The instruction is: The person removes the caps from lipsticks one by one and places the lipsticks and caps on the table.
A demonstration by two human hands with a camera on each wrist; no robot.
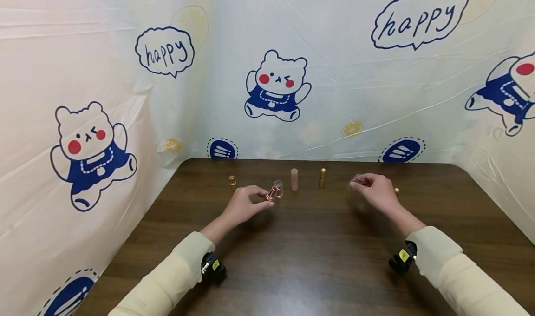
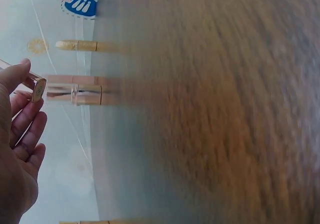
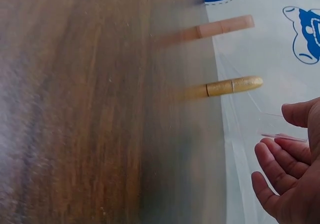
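Note:
My left hand [image 1: 249, 203] pinches a rose-gold lipstick tube [image 1: 271, 194] between thumb and fingers, tilted, its base facing the camera in the left wrist view. Right behind it stands a lipstick with a clear top [image 1: 278, 189] and a shiny rose-gold body [image 2: 75, 93]. Over to the right, my right hand [image 1: 376, 191] pinches a transparent plastic cap [image 3: 284, 136], its outline faint. A matte pink tube [image 1: 294, 180] and a gold lipstick [image 1: 322, 178] stand upright between the hands. Left of my left hand is a short gold tube [image 1: 232, 181].
A small gold piece [image 1: 396, 191] shows partly behind my right hand. All the tubes stand toward the far side of the dark wooden table [image 1: 309, 260]. A patterned curtain [image 1: 334, 97] with cartoon bears hangs along the back and sides.

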